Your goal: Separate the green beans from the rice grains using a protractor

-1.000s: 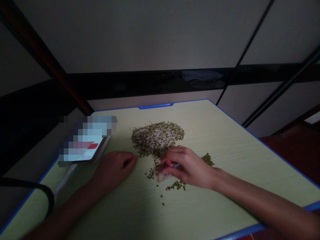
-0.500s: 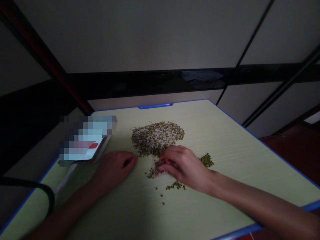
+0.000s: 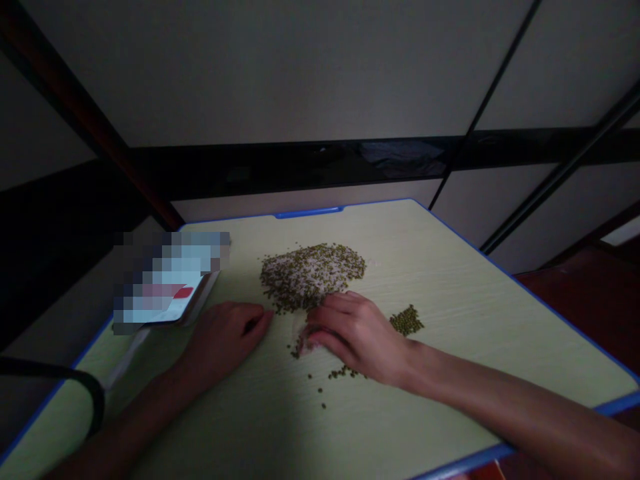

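My left hand (image 3: 227, 337) rests on the tabletop, fingers curled into a loose fist with nothing visible inside. Just beyond lies a broad heap of white rice grains mixed with green mung beans (image 3: 313, 275). My right hand (image 3: 353, 333) bends low over the near edge of that heap, thumb and fingers curled inward around a small patch of grains and beans (image 3: 299, 347). What sits between its fingertips is hidden. Beside its wrist is a small pile of mung beans (image 3: 407, 321). Loose beans (image 3: 343, 372) are scattered below the palm.
The pale table (image 3: 465, 373) has a blue edge and stands against cabinet panels (image 3: 290, 73). A device with a lit, partly pixelated screen (image 3: 175, 310) leans at the left. A black strap or cable (image 3: 97, 390) curves near my left forearm.
My right hand has shifted slightly left, its fingers covering more of the small patch of grains. The left hand stays in place. The whole view has drifted a little.
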Motion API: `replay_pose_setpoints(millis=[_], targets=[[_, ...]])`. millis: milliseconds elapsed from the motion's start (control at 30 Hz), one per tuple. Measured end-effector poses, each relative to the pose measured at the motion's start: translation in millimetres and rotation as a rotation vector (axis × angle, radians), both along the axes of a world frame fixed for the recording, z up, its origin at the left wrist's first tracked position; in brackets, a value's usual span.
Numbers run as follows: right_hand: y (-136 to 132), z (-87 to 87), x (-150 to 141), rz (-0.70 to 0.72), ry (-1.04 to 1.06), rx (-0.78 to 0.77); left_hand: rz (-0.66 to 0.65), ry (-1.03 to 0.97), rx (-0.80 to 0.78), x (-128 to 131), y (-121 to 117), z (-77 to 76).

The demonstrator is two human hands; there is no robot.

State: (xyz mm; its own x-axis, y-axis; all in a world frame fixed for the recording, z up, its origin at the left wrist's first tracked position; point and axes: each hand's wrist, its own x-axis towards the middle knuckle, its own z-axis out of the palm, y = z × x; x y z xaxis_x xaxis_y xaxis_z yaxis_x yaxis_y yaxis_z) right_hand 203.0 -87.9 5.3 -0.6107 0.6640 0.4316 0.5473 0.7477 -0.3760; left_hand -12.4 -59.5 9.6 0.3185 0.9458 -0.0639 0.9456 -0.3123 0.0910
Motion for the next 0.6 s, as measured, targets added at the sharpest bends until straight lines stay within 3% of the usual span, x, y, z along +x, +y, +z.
replay_pose_setpoints(millis=[267, 600], targets=[[-1.9, 3.7, -3.3, 0.053, -0.034, 0.118, -0.025, 0.007, 0.042, -4.1, 0.6, -4.7], [-2.0, 0.3, -3.2, 0.107, -0.043, 0.202, -0.005, 0.008, 0.023, 1.1, -1.7, 2.3]])
